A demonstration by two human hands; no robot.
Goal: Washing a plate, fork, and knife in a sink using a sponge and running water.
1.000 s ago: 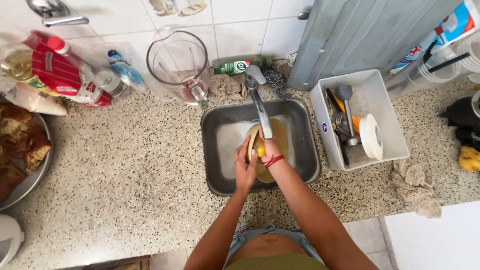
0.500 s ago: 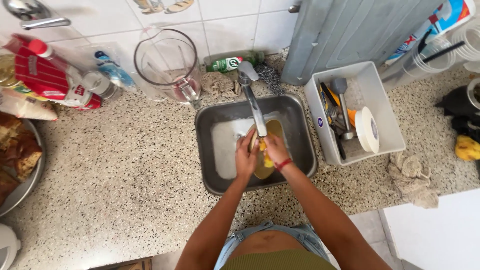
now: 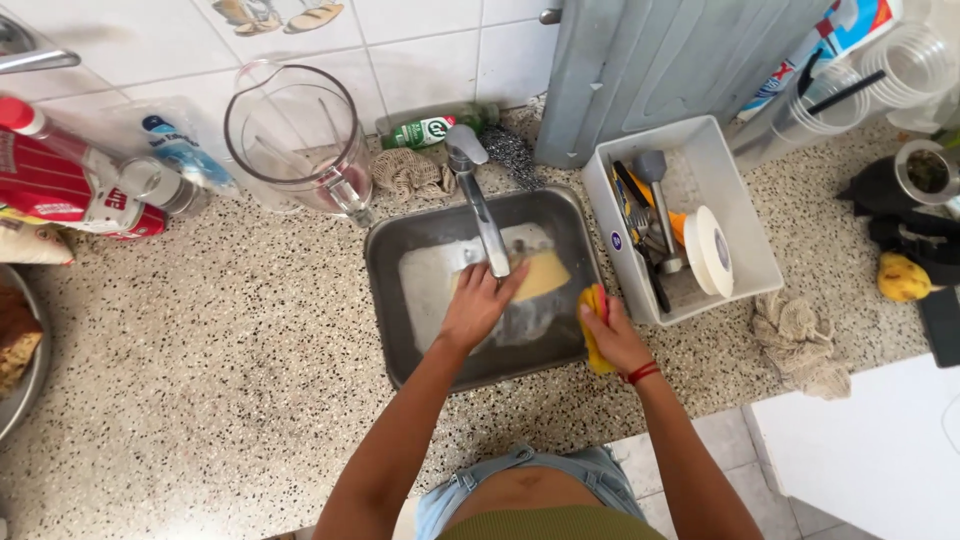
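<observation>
Hands apart: left hand on plate under faucet; right hand gripping yellow sponge.

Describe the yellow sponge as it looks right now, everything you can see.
The sponge is yellow, soft-looking and squeezed in the right hand, whose fingers wrap most of it; only its upper tip and lower edge show. It is held upright over the right rim of the metal sink, apart from the left hand under the tap.
</observation>
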